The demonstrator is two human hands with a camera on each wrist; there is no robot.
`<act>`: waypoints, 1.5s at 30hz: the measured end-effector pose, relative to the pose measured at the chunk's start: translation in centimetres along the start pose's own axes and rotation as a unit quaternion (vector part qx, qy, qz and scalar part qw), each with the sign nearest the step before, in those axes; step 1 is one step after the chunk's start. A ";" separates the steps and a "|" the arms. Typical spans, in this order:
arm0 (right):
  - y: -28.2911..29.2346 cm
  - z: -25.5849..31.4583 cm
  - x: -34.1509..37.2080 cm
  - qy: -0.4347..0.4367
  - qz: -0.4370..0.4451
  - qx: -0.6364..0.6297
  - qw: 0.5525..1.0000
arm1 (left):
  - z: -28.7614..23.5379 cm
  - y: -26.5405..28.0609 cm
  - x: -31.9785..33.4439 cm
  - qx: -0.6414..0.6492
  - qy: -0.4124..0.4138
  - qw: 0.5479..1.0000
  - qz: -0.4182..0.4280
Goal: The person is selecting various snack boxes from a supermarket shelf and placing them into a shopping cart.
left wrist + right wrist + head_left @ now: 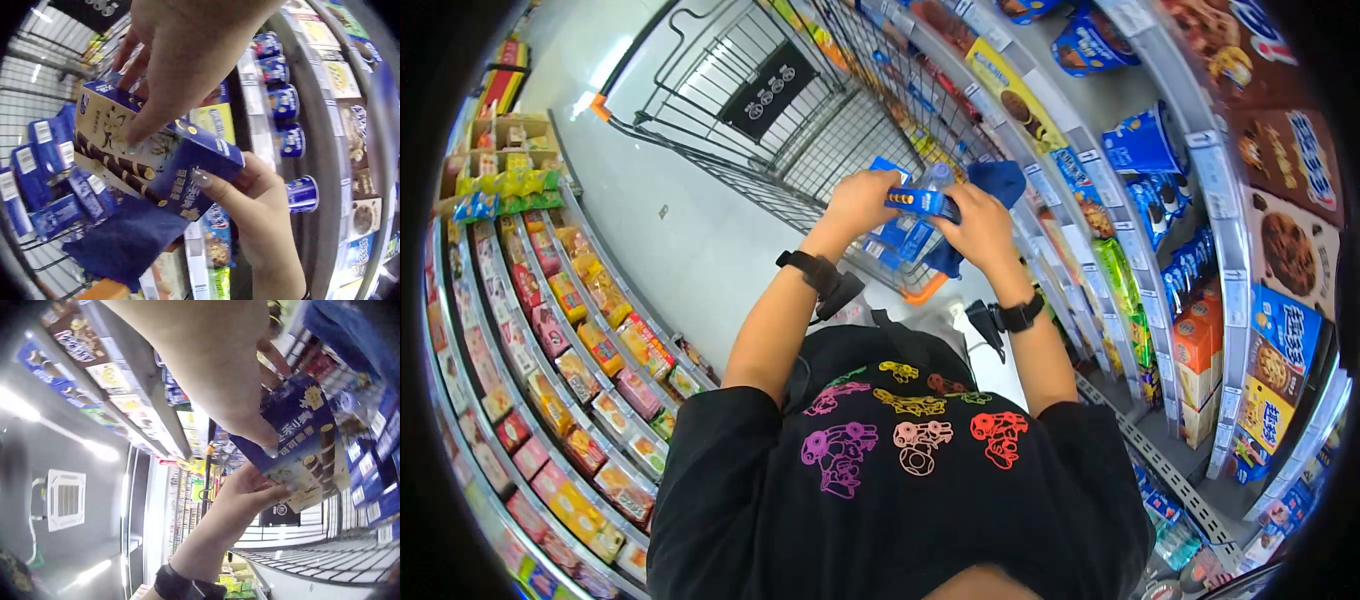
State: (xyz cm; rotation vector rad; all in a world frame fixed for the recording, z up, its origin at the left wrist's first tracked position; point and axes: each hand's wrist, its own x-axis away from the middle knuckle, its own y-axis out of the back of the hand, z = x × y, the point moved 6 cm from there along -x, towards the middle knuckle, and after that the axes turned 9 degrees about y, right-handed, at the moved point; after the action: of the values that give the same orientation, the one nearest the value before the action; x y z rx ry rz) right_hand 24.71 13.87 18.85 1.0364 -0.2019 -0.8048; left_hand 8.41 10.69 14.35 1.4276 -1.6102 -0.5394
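Both hands hold a blue and cream box of wafer rolls [165, 165] above the shopping cart. My left hand [862, 207] grips one end, its thumb lying across the printed front in the left wrist view. At the other end, my right hand [981, 228] pinches the box with its thumb on the front. The right wrist view shows chocolate-striped rolls printed on the box [300, 444]. Several blue packs [40, 153] with white barcode labels lie in the cart below, and a dark blue cloth [128, 234] hangs near the cart's end.
The wire cart [690, 150] stands in front, with an orange corner [925, 292] near my body. Close on the right run shelves with cookie boxes [1290, 250] and blue snack cups [284, 100]. Across the pale floor [640, 240], another shelf [565, 380] of packaged snacks lines the left.
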 end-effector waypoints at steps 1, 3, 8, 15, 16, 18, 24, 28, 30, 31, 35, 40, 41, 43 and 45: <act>-1.6 0.0 -0.6 0.014 0.013 -0.001 1.000 | 2.0 -1.3 -0.4 0.011 0.014 1.000 0.025; -4.9 0.4 -1.5 -0.041 0.056 -0.021 0.997 | 5.6 -3.0 -0.7 0.006 0.032 0.998 0.046; -11.8 2.5 -2.6 -0.111 0.127 -0.025 0.985 | 11.8 -3.4 -1.8 -0.014 0.023 0.999 0.042; -17.5 3.9 -3.6 -0.103 0.194 0.020 0.975 | 16.9 -6.7 -3.5 -0.038 0.040 0.978 0.204; -18.0 3.8 -3.6 -0.103 0.204 0.031 0.973 | 16.9 -7.1 -3.8 -0.023 0.022 0.978 0.207; -18.8 3.4 -3.4 -0.104 0.192 0.031 0.975 | 16.6 -8.4 -3.4 0.011 -0.010 0.975 0.221; -21.7 2.4 -2.7 -0.126 0.213 0.001 0.969 | 15.3 -8.5 -2.3 0.044 0.001 0.944 0.328; -24.0 2.6 -1.5 -0.118 0.220 -0.007 0.968 | 16.0 -10.0 -2.1 0.001 0.017 0.924 0.381; -25.0 2.5 -1.2 -0.126 0.221 -0.007 0.967 | 16.1 -9.9 -2.0 -0.001 0.016 0.921 0.389; -25.4 2.3 -0.9 -0.130 0.223 -0.007 0.966 | 16.2 -10.1 -1.8 0.000 0.027 0.920 0.391; -25.6 2.2 -0.9 -0.125 0.232 -0.017 0.964 | 18.0 -13.2 -2.2 -0.010 0.036 0.915 0.401; -27.2 1.9 -0.2 -0.143 0.245 -0.005 0.959 | 18.9 -13.3 -1.4 -0.033 0.071 0.896 0.437; -27.6 1.9 0.1 -0.147 0.237 -0.005 0.960 | 18.6 -12.8 -0.9 -0.035 0.074 0.889 0.451; -29.0 1.4 0.9 -0.184 0.284 -0.005 0.941 | 18.9 -13.2 -0.2 -0.036 0.073 0.891 0.446; -29.5 1.2 1.2 -0.195 0.315 -0.017 0.929 | 19.0 -13.3 0.1 -0.046 0.076 0.888 0.451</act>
State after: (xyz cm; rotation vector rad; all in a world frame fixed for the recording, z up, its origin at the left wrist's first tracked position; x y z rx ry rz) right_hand 10.27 4.62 -5.16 0.6992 -0.8152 -0.4107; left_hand 0.07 3.04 -5.87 0.5043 -1.8627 0.0494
